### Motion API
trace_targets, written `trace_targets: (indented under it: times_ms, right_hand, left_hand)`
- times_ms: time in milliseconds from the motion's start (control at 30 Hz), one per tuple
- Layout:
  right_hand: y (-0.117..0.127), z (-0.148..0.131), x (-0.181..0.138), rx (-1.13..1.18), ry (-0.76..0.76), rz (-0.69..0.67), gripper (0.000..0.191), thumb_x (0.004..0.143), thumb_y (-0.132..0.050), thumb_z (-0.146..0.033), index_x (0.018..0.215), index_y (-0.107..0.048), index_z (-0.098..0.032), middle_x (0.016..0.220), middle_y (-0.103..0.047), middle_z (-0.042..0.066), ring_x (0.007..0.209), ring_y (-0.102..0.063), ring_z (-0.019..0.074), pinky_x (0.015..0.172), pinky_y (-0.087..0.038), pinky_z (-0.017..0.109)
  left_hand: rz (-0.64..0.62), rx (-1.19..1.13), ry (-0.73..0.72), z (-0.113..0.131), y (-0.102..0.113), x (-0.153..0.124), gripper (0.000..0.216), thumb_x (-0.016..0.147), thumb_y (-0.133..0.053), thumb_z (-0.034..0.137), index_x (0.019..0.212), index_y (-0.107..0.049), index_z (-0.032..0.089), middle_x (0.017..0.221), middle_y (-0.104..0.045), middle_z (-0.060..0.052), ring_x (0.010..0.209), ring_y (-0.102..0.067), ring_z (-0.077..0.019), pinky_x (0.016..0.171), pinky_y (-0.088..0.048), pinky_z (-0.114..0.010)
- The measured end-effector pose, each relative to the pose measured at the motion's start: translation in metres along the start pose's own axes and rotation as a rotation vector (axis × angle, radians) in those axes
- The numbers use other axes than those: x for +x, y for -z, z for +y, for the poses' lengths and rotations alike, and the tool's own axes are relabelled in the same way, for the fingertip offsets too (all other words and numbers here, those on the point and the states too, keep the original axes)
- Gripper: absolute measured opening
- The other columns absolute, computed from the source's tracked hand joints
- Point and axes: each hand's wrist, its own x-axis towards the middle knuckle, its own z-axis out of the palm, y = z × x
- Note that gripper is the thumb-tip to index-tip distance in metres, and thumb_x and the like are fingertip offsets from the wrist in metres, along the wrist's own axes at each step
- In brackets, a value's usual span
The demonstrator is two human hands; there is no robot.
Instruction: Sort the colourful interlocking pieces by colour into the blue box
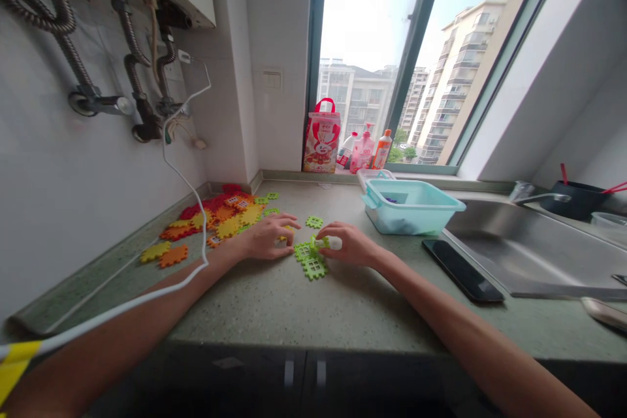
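Several flat lime-green plastic building pieces with notched edges and window-like cut-outs lie in the middle of the counter. My right hand pinches a green piece that stands tilted over the flat green pieces. A small white rounded thing shows at the fingers of that hand; its kind I cannot make out. My left hand rests just left of the pieces, fingers curved and apart, with a bit of yellow behind them. Another green piece lies flat beyond both hands.
Red, orange and yellow notched pieces pile up at the left by the wall. A white cable hangs across my left arm. To the right are a turquoise tub, a black phone and a steel sink. Bottles line the windowsill.
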Motion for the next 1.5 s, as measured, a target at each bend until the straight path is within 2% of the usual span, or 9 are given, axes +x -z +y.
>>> trace_targets:
  times_ms: [167,433,667,800,933,1067,1133,1300,1500]
  right_hand:
    - [0.014,-0.019,-0.001,-0.057,-0.047,0.062,0.029,0.087,-0.078,-0.040,0.110,-0.074,-0.023,0.103,-0.075,0.007,0.089,-0.072,0.0208,0.085,-0.056,0.033]
    - [0.011,-0.017,-0.007,-0.198,-0.104,-0.057,0.023,0.086,-0.079,-0.040,0.099,-0.071,-0.022,0.098,-0.072,0.006,0.083,-0.070,0.0217,0.078,-0.053,0.032]
    - [0.001,0.006,-0.008,-0.080,-0.051,-0.086,0.022,0.083,-0.081,-0.030,0.101,-0.072,-0.023,0.120,-0.069,0.009,0.114,-0.066,0.0254,0.099,-0.052,0.038]
    - [0.002,0.013,-0.006,-0.061,-0.100,-0.099,0.024,0.080,-0.080,-0.027,0.102,-0.071,-0.023,0.101,-0.073,0.004,0.095,-0.069,0.0222,0.089,-0.055,0.035]
    - [0.006,0.017,-0.006,-0.169,-0.122,0.015,0.031,0.077,-0.080,-0.024,0.107,-0.071,-0.024,0.100,-0.072,0.005,0.090,-0.069,0.0221,0.086,-0.054,0.035]
    - [0.003,0.006,-0.002,-0.122,-0.075,0.214,0.029,0.085,-0.075,-0.024,0.113,-0.068,-0.023,0.104,-0.071,0.007,0.095,-0.067,0.0223,0.089,-0.054,0.036]
    - [-0.004,-0.003,0.001,-0.076,-0.042,0.207,0.029,0.087,-0.075,-0.025,0.115,-0.067,-0.023,0.107,-0.071,0.007,0.097,-0.067,0.0221,0.090,-0.054,0.036]
    - [-0.020,-0.013,0.006,-0.041,0.020,-0.021,0.027,0.086,-0.077,-0.025,0.112,-0.069,-0.024,0.108,-0.072,0.007,0.104,-0.067,0.0225,0.095,-0.054,0.035]
    - [-0.022,-0.010,0.007,-0.063,-0.028,-0.034,0.029,0.080,-0.081,-0.025,0.108,-0.072,-0.025,0.102,-0.073,0.004,0.091,-0.068,0.0195,0.087,-0.054,0.032]
  left_hand:
    - [0.011,0.005,-0.055,0.010,-0.006,0.003,0.022,0.090,-0.073,0.030,0.112,-0.076,0.029,0.147,-0.061,-0.006,0.144,-0.048,-0.0292,0.122,-0.037,-0.048]
    - [0.016,-0.016,-0.010,0.006,-0.013,0.004,0.018,0.092,-0.074,0.043,0.098,-0.075,0.026,0.140,-0.067,-0.006,0.142,-0.050,-0.0284,0.121,-0.037,-0.046]
    - [-0.004,-0.047,-0.011,0.006,-0.012,0.004,0.014,0.095,-0.070,0.038,0.099,-0.075,0.026,0.140,-0.066,-0.007,0.140,-0.052,-0.0275,0.121,-0.037,-0.045]
    - [-0.007,-0.078,-0.010,0.005,-0.012,0.004,0.013,0.095,-0.071,0.037,0.099,-0.076,0.026,0.134,-0.069,-0.006,0.136,-0.056,-0.0263,0.120,-0.038,-0.044]
    - [-0.001,-0.101,-0.024,0.007,-0.012,0.004,0.013,0.095,-0.070,0.037,0.100,-0.076,0.027,0.134,-0.068,-0.007,0.134,-0.056,-0.0263,0.119,-0.040,-0.043]
    - [0.041,-0.114,-0.036,0.012,-0.006,0.005,0.028,0.090,-0.074,0.036,0.116,-0.070,0.026,0.138,-0.065,-0.008,0.132,-0.057,-0.0265,0.117,-0.041,-0.042]
    - [0.088,-0.091,0.003,0.009,0.001,0.004,0.031,0.090,-0.070,0.028,0.121,-0.067,0.024,0.132,-0.067,-0.008,0.127,-0.059,-0.0261,0.114,-0.043,-0.041]
    - [0.172,0.110,0.232,-0.021,0.015,-0.004,0.028,0.090,-0.055,0.014,0.112,-0.070,0.022,0.118,-0.071,-0.009,0.118,-0.060,-0.0264,0.111,-0.043,-0.042]
    - [0.143,0.266,0.419,-0.058,0.006,-0.015,0.030,0.100,-0.051,0.036,0.115,-0.074,0.023,0.117,-0.073,-0.010,0.114,-0.061,-0.0275,0.107,-0.042,-0.043]
